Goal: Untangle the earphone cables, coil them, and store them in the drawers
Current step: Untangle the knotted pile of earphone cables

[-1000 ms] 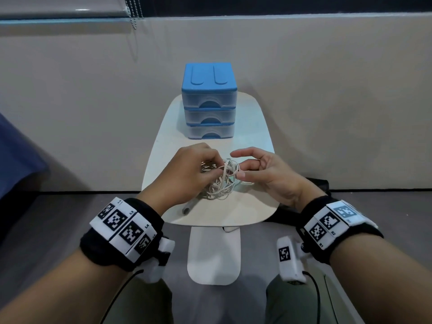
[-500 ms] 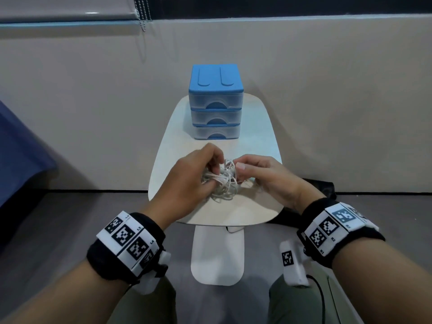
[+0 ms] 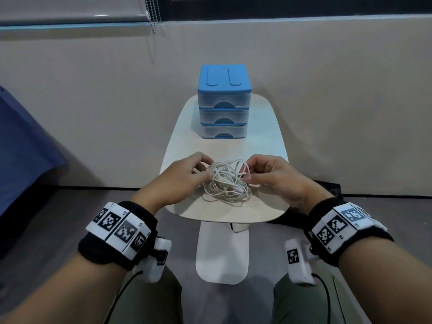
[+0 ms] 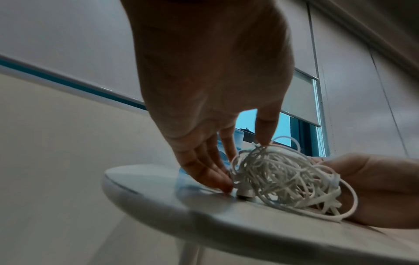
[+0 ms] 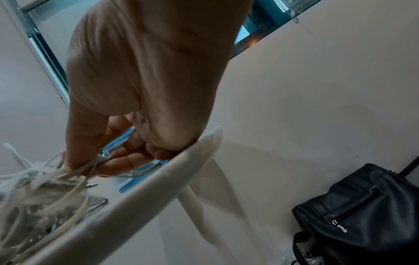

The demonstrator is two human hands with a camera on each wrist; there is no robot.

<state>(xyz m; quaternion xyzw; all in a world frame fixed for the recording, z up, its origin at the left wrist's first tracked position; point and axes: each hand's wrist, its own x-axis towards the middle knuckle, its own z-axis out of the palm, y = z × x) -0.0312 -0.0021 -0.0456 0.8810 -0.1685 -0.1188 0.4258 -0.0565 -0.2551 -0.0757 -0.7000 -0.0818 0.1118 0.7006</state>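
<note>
Table: We see a small white table (image 3: pixel 264 136) in front of us, with everything sitting on it.
Drawers: A little blue box of three drawers (image 3: pixel 224 101) stands at the 12 o'clock end of the table. All three drawers are shut.
Bag: A black bag (image 5: pixel 362 211) lies on the floor at about 3 o'clock from the table.
Left hand: Our left hand (image 3: pixel 184 178) is at 9 o'clock from the wire ball. Its fingers (image 4: pixel 204 170) are fairly straight and touch the side of the ball, with the tips down on the table. The thumb rests on top.
Right hand: Our right hand (image 3: pixel 275 176) is at 3 o'clock from the ball. Its thumb and curled fingers (image 5: pixel 122 161) pinch some wires.
Earphone cables: The white earphone cables (image 3: pixel 225 183) are one messy ball at the 6 o'clock end of the table, between our hands.
Plug: A tiny metal plug (image 5: pixel 92 186) sticks out of the ball, near our right hand.
</note>
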